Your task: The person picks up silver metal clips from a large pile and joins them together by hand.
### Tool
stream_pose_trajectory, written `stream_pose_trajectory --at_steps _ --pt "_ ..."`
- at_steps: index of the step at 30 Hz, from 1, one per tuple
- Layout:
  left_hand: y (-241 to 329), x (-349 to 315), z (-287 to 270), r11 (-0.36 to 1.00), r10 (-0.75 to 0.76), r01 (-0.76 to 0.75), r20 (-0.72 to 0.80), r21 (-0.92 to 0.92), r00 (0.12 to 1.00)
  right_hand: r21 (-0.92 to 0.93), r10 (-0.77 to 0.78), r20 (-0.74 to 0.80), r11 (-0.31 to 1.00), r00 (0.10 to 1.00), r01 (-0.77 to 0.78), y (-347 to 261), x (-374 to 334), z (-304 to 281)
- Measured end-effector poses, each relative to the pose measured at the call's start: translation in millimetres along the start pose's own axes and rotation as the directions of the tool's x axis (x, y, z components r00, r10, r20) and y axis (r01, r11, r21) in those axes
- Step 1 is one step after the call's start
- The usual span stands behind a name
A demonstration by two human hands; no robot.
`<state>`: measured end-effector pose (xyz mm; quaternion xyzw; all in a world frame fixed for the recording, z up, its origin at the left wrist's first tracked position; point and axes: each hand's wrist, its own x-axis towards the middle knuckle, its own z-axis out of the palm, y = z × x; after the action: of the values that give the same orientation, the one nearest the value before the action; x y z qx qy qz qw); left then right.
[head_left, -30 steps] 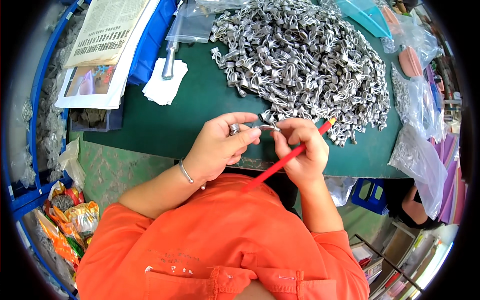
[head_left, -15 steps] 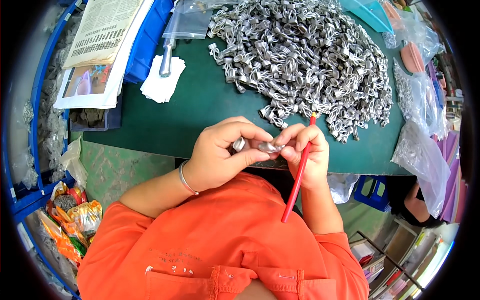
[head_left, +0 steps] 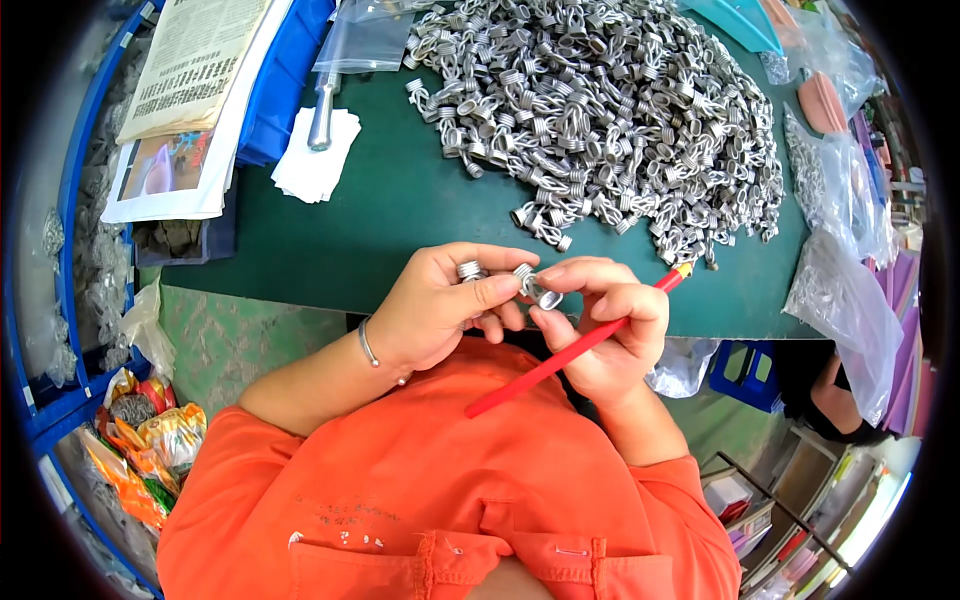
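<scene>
Metal piece, silver, has a ribbed end and a round hollow end. The left hand and right hand both have fingertips clamped on it.

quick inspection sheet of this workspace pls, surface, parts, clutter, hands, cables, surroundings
surface: green table, large pile of grey metal pieces on it
parts: looped metal piece and second metal piece, both held; red stick with yellowish tip
clutter: blue bin, newspaper, white paper with a metal tool on it, clear plastic bag
left hand: pinches the looped piece, second piece among its fingers
right hand: fingertips at the looped piece, also holds the red stick
cables: nothing seen
surroundings: blue shelving at left, colourful packages beside it, blue crate below the table
</scene>
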<state>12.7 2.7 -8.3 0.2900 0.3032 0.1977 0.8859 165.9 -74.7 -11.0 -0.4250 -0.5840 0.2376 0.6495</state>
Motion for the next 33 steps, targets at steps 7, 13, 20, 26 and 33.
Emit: stream_pose_trajectory --at_steps 7,13,20,26,33 --pt "8.5 3.3 -15.7 0.934 0.01 0.027 0.102 -0.358 0.995 -0.367 0.164 -0.12 0.909 0.979 -0.197 13.8 2.8 -18.3" --pt "8.6 4.3 -12.6 0.96 0.027 -0.025 0.002 -0.279 1.0 -0.704 0.065 0.112 0.71 0.992 0.033 19.4 6.6 -16.2" --pt "8.1 -0.1 3.4 0.934 0.131 -0.092 -0.092 0.346 0.987 0.338 0.585 -0.013 0.765 0.811 -0.547 3.5 -2.7 -13.1" --pt "10.9 -6.6 7.6 0.722 0.386 -0.404 0.158 0.561 0.909 0.651 0.564 0.142 0.566 0.813 -0.506 10.6 -14.2 -7.4" --pt "10.4 -5.0 4.6 0.486 0.508 -0.612 0.368 0.624 0.779 0.319 0.277 -0.022 0.913 0.961 -0.256 8.6 -10.4 -4.0"
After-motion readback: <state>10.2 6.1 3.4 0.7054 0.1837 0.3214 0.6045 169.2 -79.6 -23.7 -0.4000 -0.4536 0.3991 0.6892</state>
